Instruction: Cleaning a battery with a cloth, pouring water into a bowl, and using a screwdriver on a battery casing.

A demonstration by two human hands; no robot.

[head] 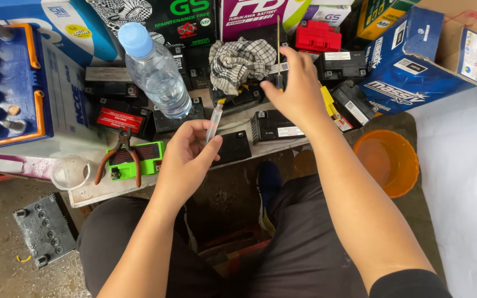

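1. Nearest us, our knees sat in dark trousers above the dirt floor, and a grey battery [45,229] with round caps lay flat by our left leg.

2. Our left hand [186,160] was up over the table [92,194] edge, its grip closed round a slim clear syringe [214,122] held nearly upright. Whether any liquid stood in it, we could not tell.

3. Our right hand [296,88] reached further out, its grip clenched on the handle of a thin screwdriver [277,47], shaft pointing up, over the small black batteries [276,127].

4. We judged the step as work on a battery cell with syringe and screwdriver together. The next move, to our eye, would call for a steady tip brought to a small opening, with no spill.

5. On the table's near edge lay red-handled pliers [121,152] across a green battery [138,159]. Beside them stood a clear cup [70,172], which looked empty or nearly so.

6. Off right, an orange bucket [387,163] sat on the floor, with nothing showing inside it.

7. Further back stood a clear bottle [155,69] with a blue cap, well filled with clear liquid, and a checked rag [241,62] draped on the batteries.

8. Farthest, cartons were stacked along the back, with a blue box [415,60] tilted at the right and a big blue and orange battery [6,83] at the left.
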